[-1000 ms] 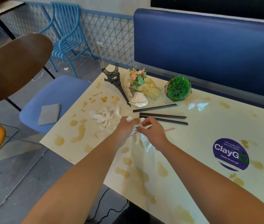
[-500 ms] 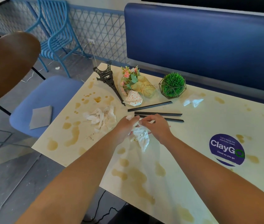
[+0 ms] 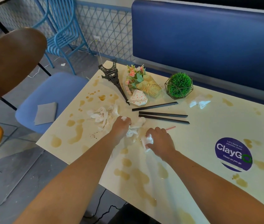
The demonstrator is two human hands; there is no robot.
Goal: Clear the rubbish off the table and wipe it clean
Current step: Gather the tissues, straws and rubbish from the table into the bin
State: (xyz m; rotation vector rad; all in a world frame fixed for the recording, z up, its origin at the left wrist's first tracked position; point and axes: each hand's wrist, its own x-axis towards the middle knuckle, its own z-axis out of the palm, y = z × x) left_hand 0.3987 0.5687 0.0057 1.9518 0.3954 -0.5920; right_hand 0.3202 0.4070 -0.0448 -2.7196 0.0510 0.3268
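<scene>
Table [image 3: 192, 143] was cream, stained brown. Crumpled tissue [image 3: 135, 126] lay mid-table between the hands; judged light, soft, damp, tearable, best gathered by bunching whole. Left hand [image 3: 121, 126] was curled over a wad; right hand [image 3: 159, 139] was closed on another scrap, both forearms extended forward.

3 straws [image 3: 160, 113] on table [image 3: 209, 126], plant [image 3: 179, 85] behind, tissues [image 3: 103, 113] left.

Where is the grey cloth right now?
In the head view the grey cloth lies off the table, on the seat of the blue chair to the left of the table.
</scene>
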